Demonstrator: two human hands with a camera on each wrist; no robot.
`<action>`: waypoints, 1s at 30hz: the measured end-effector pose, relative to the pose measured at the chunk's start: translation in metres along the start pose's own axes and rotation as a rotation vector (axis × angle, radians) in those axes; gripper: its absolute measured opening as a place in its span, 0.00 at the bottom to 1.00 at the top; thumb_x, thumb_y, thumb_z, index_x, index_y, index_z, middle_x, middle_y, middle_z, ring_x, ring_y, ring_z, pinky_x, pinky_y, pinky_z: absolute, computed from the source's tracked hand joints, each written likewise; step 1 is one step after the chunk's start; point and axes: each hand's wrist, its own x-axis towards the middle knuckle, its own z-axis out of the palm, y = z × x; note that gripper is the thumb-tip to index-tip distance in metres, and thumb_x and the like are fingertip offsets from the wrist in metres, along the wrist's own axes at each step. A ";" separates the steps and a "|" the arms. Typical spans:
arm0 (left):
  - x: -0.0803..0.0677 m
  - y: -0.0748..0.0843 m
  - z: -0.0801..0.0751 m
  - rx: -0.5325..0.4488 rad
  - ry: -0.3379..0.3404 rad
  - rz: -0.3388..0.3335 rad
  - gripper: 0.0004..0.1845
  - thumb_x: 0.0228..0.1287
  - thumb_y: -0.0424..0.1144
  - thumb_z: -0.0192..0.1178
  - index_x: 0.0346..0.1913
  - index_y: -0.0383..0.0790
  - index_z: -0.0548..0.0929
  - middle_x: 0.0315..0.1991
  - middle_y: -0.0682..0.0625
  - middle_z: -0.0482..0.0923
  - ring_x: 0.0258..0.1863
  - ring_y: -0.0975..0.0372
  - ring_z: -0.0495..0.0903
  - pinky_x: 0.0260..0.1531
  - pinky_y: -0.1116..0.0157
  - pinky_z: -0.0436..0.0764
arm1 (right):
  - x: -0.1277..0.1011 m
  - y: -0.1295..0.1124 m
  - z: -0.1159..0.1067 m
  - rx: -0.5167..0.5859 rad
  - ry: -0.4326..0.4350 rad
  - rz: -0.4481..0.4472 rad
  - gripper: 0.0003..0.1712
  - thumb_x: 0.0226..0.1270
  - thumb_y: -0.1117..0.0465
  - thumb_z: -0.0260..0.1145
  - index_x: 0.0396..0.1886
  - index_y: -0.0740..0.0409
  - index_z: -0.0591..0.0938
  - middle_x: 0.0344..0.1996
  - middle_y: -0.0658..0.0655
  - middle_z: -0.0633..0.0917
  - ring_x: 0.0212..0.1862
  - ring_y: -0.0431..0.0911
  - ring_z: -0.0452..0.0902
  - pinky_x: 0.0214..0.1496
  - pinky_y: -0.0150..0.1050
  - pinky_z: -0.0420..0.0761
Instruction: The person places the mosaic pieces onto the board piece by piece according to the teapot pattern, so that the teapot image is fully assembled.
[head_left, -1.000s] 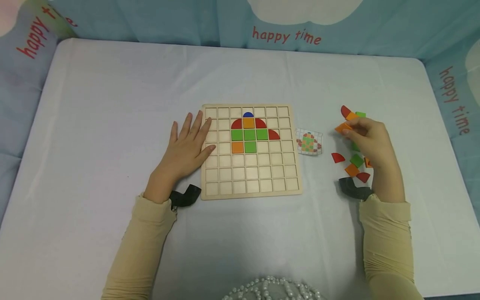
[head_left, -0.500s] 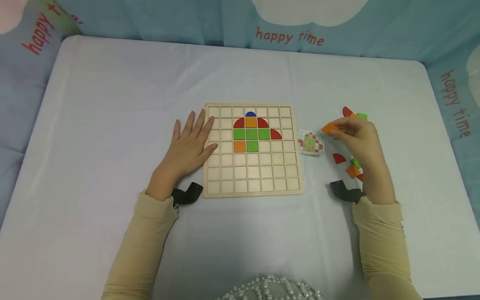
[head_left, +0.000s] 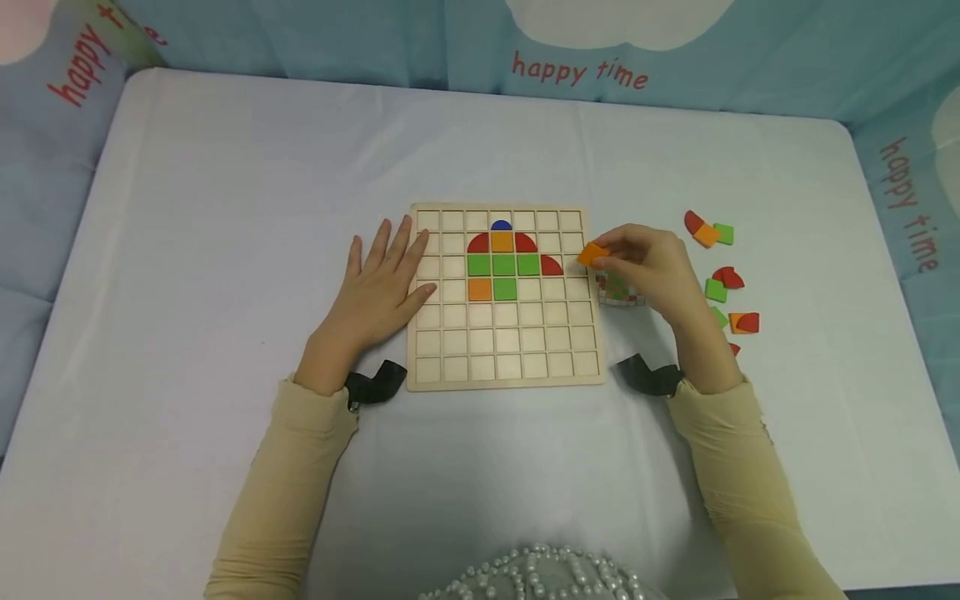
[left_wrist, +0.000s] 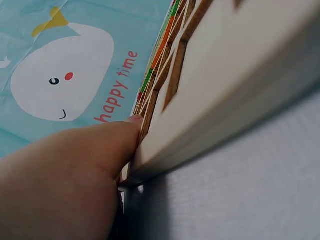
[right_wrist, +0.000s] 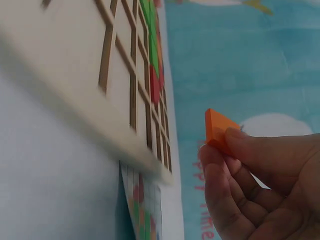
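Observation:
My right hand (head_left: 648, 265) pinches an orange square tile (head_left: 592, 254) between thumb and fingers, above the right edge of the wooden grid board (head_left: 506, 387). In the right wrist view the orange tile is held up at its corner, clear of the board. My left hand (head_left: 367, 300) lies flat with spread fingers over the board's left edge; its thumb (left_wrist: 122, 140) rests on the rim. Set in the board are a blue half-round tile (head_left: 502, 225), several green square tiles (head_left: 504, 265), two orange squares (head_left: 479, 290) and red quarter-round tiles (head_left: 551, 265).
A small printed pattern card (head_left: 621, 298) lies right of the board, partly hidden under my right hand. Farther right are loose tiles, among them a green square (head_left: 716, 290) and a red quarter-round (head_left: 729, 277). A pearl-beaded item (head_left: 536, 575) shows at the near edge.
My right hand has carried the orange tile leftward from the loose tiles, past the card to the board's right edge. My left hand stays in place on the board.

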 end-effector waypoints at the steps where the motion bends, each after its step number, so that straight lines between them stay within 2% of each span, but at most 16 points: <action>1: 0.000 0.000 0.000 -0.001 -0.001 0.000 0.38 0.73 0.56 0.38 0.76 0.43 0.39 0.75 0.46 0.27 0.72 0.54 0.22 0.65 0.49 0.23 | 0.002 -0.002 0.003 -0.004 -0.012 -0.005 0.11 0.60 0.66 0.68 0.42 0.66 0.83 0.35 0.61 0.84 0.32 0.44 0.78 0.34 0.27 0.75; 5: 0.001 0.000 0.001 0.000 -0.004 0.000 0.38 0.73 0.56 0.38 0.76 0.43 0.39 0.75 0.46 0.27 0.72 0.55 0.22 0.65 0.49 0.23 | 0.006 -0.007 0.013 -0.020 -0.052 -0.021 0.11 0.61 0.67 0.68 0.43 0.66 0.83 0.36 0.62 0.85 0.32 0.44 0.78 0.31 0.27 0.75; 13: 0.002 0.001 0.002 0.007 -0.005 -0.002 0.38 0.73 0.56 0.39 0.76 0.44 0.39 0.75 0.46 0.28 0.72 0.55 0.22 0.65 0.49 0.23 | 0.008 -0.013 0.027 -0.051 -0.140 -0.081 0.12 0.60 0.67 0.68 0.43 0.67 0.83 0.37 0.62 0.84 0.36 0.48 0.79 0.38 0.27 0.75; 21: 0.001 0.000 0.002 0.008 -0.009 -0.004 0.38 0.73 0.56 0.39 0.76 0.44 0.39 0.75 0.46 0.27 0.72 0.55 0.22 0.65 0.49 0.22 | 0.007 -0.015 0.037 -0.045 -0.250 -0.078 0.08 0.60 0.69 0.67 0.39 0.68 0.84 0.33 0.61 0.84 0.34 0.49 0.78 0.35 0.28 0.74; 30: 0.001 0.000 0.001 0.004 0.003 -0.001 0.38 0.73 0.56 0.39 0.76 0.44 0.39 0.75 0.47 0.27 0.72 0.55 0.22 0.65 0.50 0.23 | 0.010 -0.011 0.040 -0.054 -0.251 -0.073 0.08 0.60 0.68 0.67 0.38 0.67 0.84 0.32 0.60 0.84 0.34 0.48 0.78 0.35 0.29 0.75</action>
